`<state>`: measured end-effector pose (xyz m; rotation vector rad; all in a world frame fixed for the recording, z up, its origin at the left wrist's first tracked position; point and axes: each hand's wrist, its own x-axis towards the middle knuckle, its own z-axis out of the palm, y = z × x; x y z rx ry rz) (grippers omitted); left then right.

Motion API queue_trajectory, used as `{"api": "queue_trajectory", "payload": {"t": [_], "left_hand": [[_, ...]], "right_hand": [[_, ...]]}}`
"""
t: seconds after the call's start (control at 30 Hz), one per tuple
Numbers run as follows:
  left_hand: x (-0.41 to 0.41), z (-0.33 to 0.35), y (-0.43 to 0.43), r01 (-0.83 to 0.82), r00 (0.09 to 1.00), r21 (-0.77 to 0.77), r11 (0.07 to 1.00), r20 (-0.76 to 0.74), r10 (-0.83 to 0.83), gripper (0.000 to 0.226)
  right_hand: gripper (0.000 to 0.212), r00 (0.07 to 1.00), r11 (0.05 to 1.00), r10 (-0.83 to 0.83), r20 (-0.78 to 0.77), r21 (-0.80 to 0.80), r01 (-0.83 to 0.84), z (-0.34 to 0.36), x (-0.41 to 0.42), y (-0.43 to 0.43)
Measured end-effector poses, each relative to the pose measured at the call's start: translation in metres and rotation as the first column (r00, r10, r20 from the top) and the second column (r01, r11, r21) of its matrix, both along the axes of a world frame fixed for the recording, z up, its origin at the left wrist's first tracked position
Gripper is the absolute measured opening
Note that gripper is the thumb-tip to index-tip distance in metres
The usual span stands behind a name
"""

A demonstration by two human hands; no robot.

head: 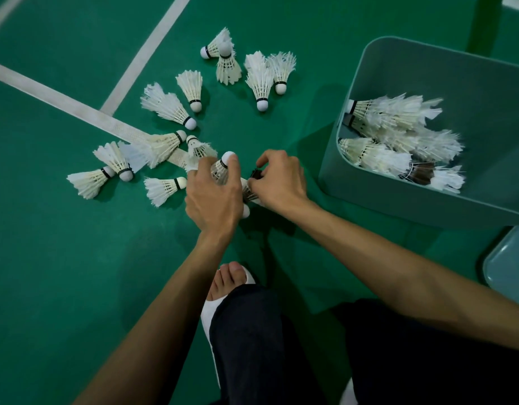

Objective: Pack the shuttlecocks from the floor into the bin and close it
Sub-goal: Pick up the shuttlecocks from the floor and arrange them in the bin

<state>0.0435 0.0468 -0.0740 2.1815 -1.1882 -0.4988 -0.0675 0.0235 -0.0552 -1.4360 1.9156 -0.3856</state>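
green court floor (62, 258), smooth and matte, crossed by white lines (62, 102); the near end of one has a woven, tape-like texture. the teal plastic bin (398, 197) stands at the right, open-topped with rounded corners, its far right side cut off by the frame edge. below it a paler blue-green flat piece (509, 267) with a rounded corner is also cut off, and what it is cannot be told.

the left hand (214, 200) covers most of a white shuttlecock (223, 166). its fingers are curled round the feather skirt, so that only the round cork and black band show past the fingertips, pointing away from the person. another white cork (246, 211) peeps from under this hand's edge. the right hand (280, 182), just beside the left, has its fingertips bunched and pinching a dark shuttlecock (249, 194). only a bit of brownish skirt and a black scrap show, so its shape is hard to make out.

about a dozen loose shuttlecocks (167, 105) lie on their sides on the floor in an arc beyond the hands: white feathered cones with frayed tips, thin black bands and domed corks. one lies across a line. packed shuttlecocks (398, 118) are heaped in the bin, blurred, a dark-feathered shuttlecock (422, 173) among them. a bare-toed foot (229, 276) in a white slipper and dark trousers (252, 331) fill the bottom.
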Motion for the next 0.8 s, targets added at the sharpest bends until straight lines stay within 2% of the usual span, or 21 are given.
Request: {"api": "queue_trajectory", "payload": {"t": [0.1,0.17,0.33,0.43,0.5,0.57,0.73,0.8], "left_hand": [[-0.006,0.015,-0.012,-0.054,0.993,-0.054,0.997,-0.107,0.048,0.053],[-0.017,0.034,-0.023,-0.048,0.98,-0.115,0.992,-0.196,0.025,0.06],[-0.064,0.093,-0.054,0.062,0.937,-0.279,0.958,-0.315,-0.153,0.061],[-0.109,0.118,-0.066,0.174,0.919,-0.317,0.932,-0.287,-0.27,0.066],[-0.14,0.126,-0.07,0.253,0.92,-0.281,0.926,-0.226,-0.32,0.066],[-0.166,0.129,-0.074,0.34,0.905,-0.25,0.907,-0.175,-0.387,0.066],[-0.208,0.122,-0.085,0.56,0.813,-0.108,0.821,-0.121,-0.57,0.066],[-0.221,0.114,-0.088,0.636,0.759,-0.026,0.771,-0.165,-0.631,0.064]], "right_hand": [[0.027,0.993,0.98,0.075,-0.09,-0.177,-0.091,0.033,0.003,-0.007],[0.024,0.992,0.954,0.07,-0.107,-0.285,-0.098,0.06,-0.005,-0.014],[0.029,0.986,0.886,-0.155,0.056,-0.434,0.163,0.118,-0.057,-0.031],[0.012,0.954,0.878,-0.283,0.099,-0.373,0.299,0.14,-0.118,-0.035],[0.017,0.925,0.886,-0.346,0.158,-0.269,0.377,0.149,-0.164,-0.033],[0.021,0.873,0.855,-0.441,0.207,-0.199,0.479,0.149,-0.211,-0.025],[0.019,0.641,0.632,-0.734,0.225,-0.119,0.766,0.107,-0.305,-0.01],[0.017,0.568,0.575,-0.788,0.236,-0.046,0.817,0.083,-0.321,-0.014]]}}
